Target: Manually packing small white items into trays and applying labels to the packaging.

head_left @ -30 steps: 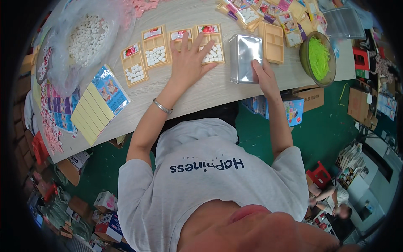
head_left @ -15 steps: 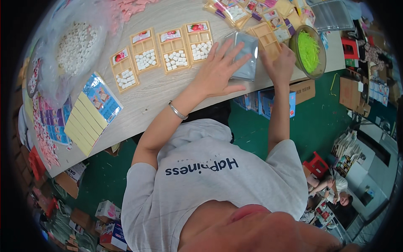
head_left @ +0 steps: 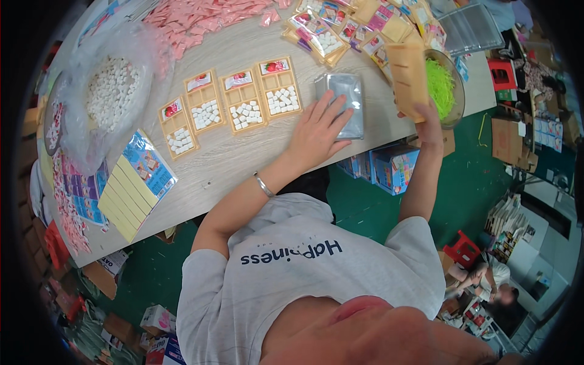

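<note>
The left hand [head_left: 316, 131] is lying flat, fingers spread, on a silvery pouch [head_left: 342, 103] that is resting on the tabletop [head_left: 243, 155] near its front edge. Its palm is sitting on the wood just beside the pouch and its fingertips are pressing on the pouch's left half; the grip is spread, pinching nothing. A bracelet [head_left: 263, 185] is circling the wrist.

The right hand [head_left: 423, 115] is holding an empty tan tray [head_left: 406, 79] by its lower end, lifted off the tabletop and tilted, in front of a bowl [head_left: 457, 97] of green shreds [head_left: 439, 85]. The grip is pinching the tray, thumb on the near face.

Left of the pouch, four tan trays are lying in a slanted row, each holding white cubes: one [head_left: 279, 88] just beside the pouch, then a second [head_left: 243, 102], a third [head_left: 204, 104] and a fourth [head_left: 176, 126] toward the left edge. A clear bag [head_left: 103, 91] of white cubes is sitting by the left edge, and a stack of yellow cards [head_left: 125, 198] is lying near the front left corner. Pink packets [head_left: 201, 18] are piling along the far edge, and filled packs [head_left: 340, 30] are lying at the far right.
</note>
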The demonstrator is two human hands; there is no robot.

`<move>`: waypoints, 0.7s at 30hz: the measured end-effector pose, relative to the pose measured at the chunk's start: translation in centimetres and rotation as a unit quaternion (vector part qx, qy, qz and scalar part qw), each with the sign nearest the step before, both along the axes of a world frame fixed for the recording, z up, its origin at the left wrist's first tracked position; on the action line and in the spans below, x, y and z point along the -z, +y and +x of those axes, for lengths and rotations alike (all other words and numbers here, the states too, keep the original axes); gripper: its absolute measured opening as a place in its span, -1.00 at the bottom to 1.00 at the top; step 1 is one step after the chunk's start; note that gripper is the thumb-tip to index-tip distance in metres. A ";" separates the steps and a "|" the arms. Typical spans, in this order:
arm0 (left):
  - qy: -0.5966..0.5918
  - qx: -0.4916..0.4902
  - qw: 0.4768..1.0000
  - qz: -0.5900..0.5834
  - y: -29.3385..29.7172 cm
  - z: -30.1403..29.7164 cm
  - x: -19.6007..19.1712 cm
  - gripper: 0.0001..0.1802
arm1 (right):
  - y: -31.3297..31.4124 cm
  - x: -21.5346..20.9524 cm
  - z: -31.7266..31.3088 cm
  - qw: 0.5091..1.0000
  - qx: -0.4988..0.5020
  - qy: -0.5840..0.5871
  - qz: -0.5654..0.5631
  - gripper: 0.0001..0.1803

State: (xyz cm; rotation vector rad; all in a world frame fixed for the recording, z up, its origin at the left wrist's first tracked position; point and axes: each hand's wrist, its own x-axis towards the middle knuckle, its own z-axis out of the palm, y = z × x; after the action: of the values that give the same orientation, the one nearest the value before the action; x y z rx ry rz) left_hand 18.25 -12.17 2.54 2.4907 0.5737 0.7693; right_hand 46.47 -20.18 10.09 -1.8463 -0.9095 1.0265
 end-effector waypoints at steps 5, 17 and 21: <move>0.021 0.000 1.000 -0.006 0.5 1.6 -1.0 -0.12 | 10.4 -1.2 -0.4 0.852 -0.112 0.458 0.227 -0.18; -0.045 -0.197 0.976 -0.076 3.0 -16.9 -4.2 -0.54 | 41.5 -1.7 -11.4 0.855 -0.151 -0.488 -0.083 -0.01; -0.019 -0.255 0.954 -0.158 1.3 -21.7 -4.2 -0.59 | 47.0 0.9 -10.7 0.754 -0.149 -0.638 -0.056 -0.16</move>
State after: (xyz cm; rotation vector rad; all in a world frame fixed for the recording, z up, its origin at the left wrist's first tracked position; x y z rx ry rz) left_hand -3.41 -10.88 6.70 2.0433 1.2501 0.8257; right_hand 35.78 26.82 9.22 -2.4923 -1.9731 -0.2524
